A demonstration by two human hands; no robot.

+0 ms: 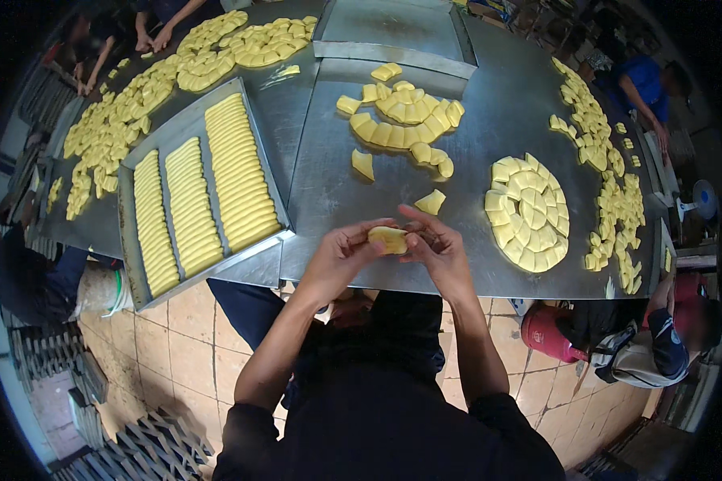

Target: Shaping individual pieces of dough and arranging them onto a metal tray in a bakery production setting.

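Far to the left of the left hand (346, 250), piles of loose yellow dough pieces (108, 138). Nearer on that side, a metal tray (253, 251) with three columns of dough rolls (241, 176) packed side by side; front corner apparently past the edge of the table (321, 184), hence a possible slide or tip from a knock by the left forearm. Next, the left hand itself, thumb and fingers pinching one end of a small dough piece (387, 240), held up between both hands. Some risk there of tearing or thinning, from too hard or uneven a pull. Beyond the fingertips, a curved heap of cut pieces (401, 136) and, well past it, a shallow metal pan (389, 28), grey base in sight. At the dough's other end, the right hand (439, 250), also pinching; just beyond, one loose piece (430, 202), liable to stick to a brushing knuckle. Right of that hand, a round cluster (529, 212); farther out, a long scatter (615, 210).
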